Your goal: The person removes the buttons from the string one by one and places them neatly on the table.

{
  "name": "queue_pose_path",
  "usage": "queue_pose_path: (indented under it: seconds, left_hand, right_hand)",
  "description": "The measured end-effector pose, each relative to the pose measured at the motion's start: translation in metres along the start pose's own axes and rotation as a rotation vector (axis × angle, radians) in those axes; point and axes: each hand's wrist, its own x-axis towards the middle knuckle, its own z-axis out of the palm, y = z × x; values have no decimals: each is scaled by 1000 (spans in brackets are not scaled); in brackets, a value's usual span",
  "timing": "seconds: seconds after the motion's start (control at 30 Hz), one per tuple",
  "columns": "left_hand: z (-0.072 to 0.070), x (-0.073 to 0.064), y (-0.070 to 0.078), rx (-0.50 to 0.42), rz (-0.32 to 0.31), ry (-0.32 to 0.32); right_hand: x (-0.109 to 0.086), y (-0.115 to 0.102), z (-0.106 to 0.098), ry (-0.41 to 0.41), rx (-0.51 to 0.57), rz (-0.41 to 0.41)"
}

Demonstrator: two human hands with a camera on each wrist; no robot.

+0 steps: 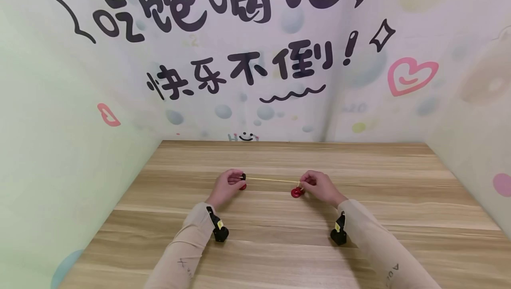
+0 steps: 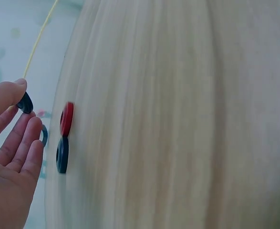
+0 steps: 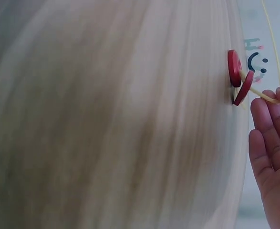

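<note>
A thin yellow cord (image 1: 271, 180) stretches nearly straight between the two hands above the table. My left hand (image 1: 227, 186) pinches a black ring-shaped piece (image 2: 25, 103) at the cord's end between thumb and finger, its other fingers loosely extended. Close by that hand in the left wrist view, a red ring (image 2: 69, 118) and a dark ring (image 2: 64, 155) appear end to end; whether they hang or lie on the table I cannot tell. My right hand (image 1: 319, 187) pinches the cord. Red rings (image 3: 234, 69) sit on a short length of cord below those fingertips.
The wood-grain table (image 1: 275, 235) runs back to a printed wall (image 1: 239, 120) with lettering and drawings. Black wrist cameras are strapped over both beige sleeves (image 1: 191, 231). Another dark ring (image 2: 45, 136) shows partly behind the left fingers.
</note>
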Motion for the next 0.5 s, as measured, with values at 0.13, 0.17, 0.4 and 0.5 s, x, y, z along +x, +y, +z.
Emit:
queue_pose_path:
  seconds: [0.13,0.17,0.4,0.5]
  left_hand:
    - [-6,0,-4,34,19,-21]
    - [-7,-1,-4,41,22,-29]
    - [-23,-3,-9,83,18,-48]
    - [-30,-3,-14,110,11,-32]
  right_hand:
    - [-1,2,-1,-2,-2,14]
    - [-2,2,-1,-5,-5,19]
    - [-2,7,-2,-24,-4,44]
    - [-2,8,-3,-26,-5,48]
